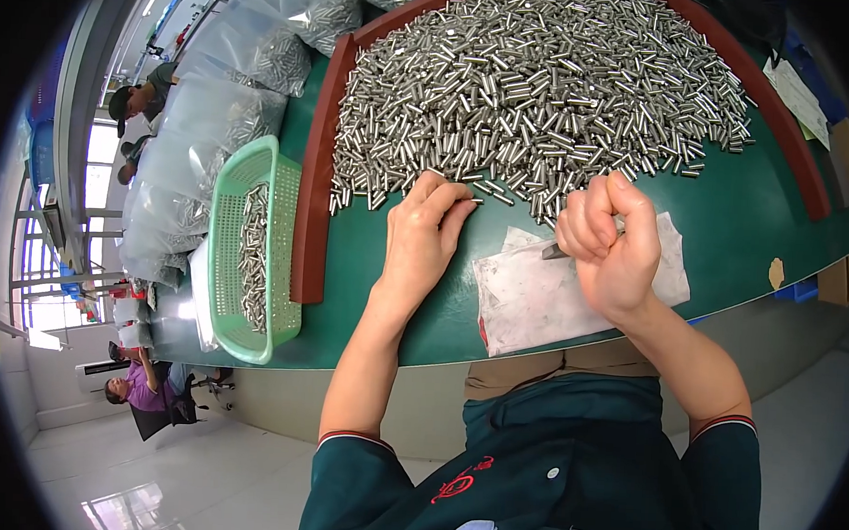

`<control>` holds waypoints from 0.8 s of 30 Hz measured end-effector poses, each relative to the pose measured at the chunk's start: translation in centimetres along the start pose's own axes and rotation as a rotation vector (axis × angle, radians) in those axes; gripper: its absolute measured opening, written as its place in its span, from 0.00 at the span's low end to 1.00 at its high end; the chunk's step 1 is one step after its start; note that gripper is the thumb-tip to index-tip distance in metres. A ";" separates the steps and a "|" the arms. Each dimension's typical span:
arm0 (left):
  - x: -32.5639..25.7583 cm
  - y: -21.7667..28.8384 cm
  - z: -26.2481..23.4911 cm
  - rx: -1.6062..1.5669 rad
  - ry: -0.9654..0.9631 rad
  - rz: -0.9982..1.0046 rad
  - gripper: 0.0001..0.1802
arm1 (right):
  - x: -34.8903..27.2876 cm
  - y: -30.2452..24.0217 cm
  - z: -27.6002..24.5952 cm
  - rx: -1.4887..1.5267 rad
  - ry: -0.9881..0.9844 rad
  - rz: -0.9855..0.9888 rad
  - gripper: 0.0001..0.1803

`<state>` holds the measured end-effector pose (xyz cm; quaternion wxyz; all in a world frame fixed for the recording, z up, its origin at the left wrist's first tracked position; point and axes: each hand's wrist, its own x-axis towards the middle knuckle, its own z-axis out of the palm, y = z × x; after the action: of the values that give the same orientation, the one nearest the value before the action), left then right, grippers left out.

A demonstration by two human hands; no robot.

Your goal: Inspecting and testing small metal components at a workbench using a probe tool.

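Observation:
A broad heap of short, shiny metal pins [537, 80] covers the far part of the green table. At the heap's near edge, my left hand [416, 238] is closed in a pinch, with a small metal pin [477, 201] at its thumb and fingertips. My right hand [617, 240] is curled into a fist above a smudged white cloth [536, 303]. A dark grey piece [554, 253] sticks out beside the fist's lower edge; whether the fingers hold it is unclear. What lies inside the fist is hidden.
Red-brown rails [315, 203] border the heap. Left of them stands a green mesh basket [284, 230] holding pins. Clear bags [188, 150] of pins line the table's far left. Papers [799, 97] lie at the right. Other people sit in the left background.

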<state>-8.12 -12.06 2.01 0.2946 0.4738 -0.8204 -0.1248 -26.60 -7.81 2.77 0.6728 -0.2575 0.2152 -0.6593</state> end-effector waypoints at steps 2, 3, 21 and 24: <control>0.0 0.0 -0.1 0.002 -0.002 -0.010 0.04 | 0.0 0.0 0.0 -0.005 0.002 0.000 0.22; 0.0 0.0 -0.2 -0.019 -0.014 -0.039 0.05 | 0.0 0.1 0.0 -0.006 0.002 -0.005 0.22; 0.3 1.0 0.0 -0.591 0.001 -0.453 0.13 | 0.0 -0.1 0.3 -0.025 0.020 -0.001 0.22; 0.5 2.1 1.1 -0.156 0.036 -0.306 0.16 | 0.0 0.0 0.3 -0.005 0.019 0.000 0.22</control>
<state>-10.46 -11.44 2.32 0.3226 0.5709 -0.7212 -0.2232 -26.41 -7.81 3.05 0.6700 -0.2527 0.2233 -0.6613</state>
